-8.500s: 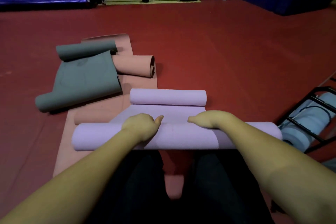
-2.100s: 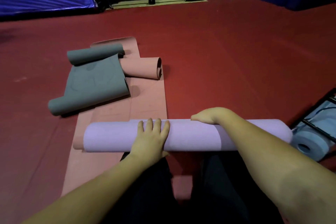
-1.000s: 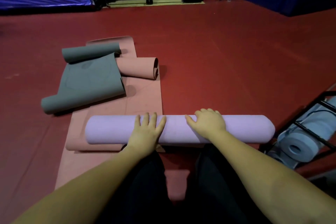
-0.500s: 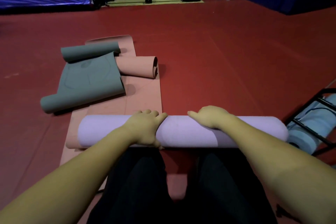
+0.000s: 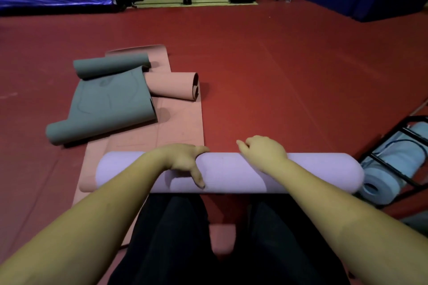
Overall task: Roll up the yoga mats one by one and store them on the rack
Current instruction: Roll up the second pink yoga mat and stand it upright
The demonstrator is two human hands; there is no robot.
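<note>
Head view looks down on a lilac foam yoga mat [image 5: 231, 172], wound into one thick cylinder that lies crosswise on the dark red gym floor [image 5: 289, 71] just ahead of the person's knees. Both hands sit on top of the roll: the left hand [image 5: 185, 159] is curled over its crest with the thumb pressing the near face, holding it, and the right hand [image 5: 264, 151] drapes over the far side with its fingers bent round the curve, so neither hand is spread flat. By my judgement the rolling is finished and the step in hand is to lift the roll and carry it to the rack. To do it well, keep the loose outer edge pinned under the fingers so the coil cannot spring open, grip nearer the two ends for balance, and keep the roll level while swinging it across. From the hands, the roll runs from 9 o'clock to 3 o'clock; its left end rests on a salmon-pink yoga mat [image 5: 180, 127] spread flat beneath it. The black metal rack [image 5: 398, 129], already holding pale blue rolled mats [image 5: 379, 185], stands at about 3 o'clock, just beside the roll's right end. A grey yoga mat [image 5: 111, 104] curled at both ends lies at 11 o'clock, well apart.
</note>
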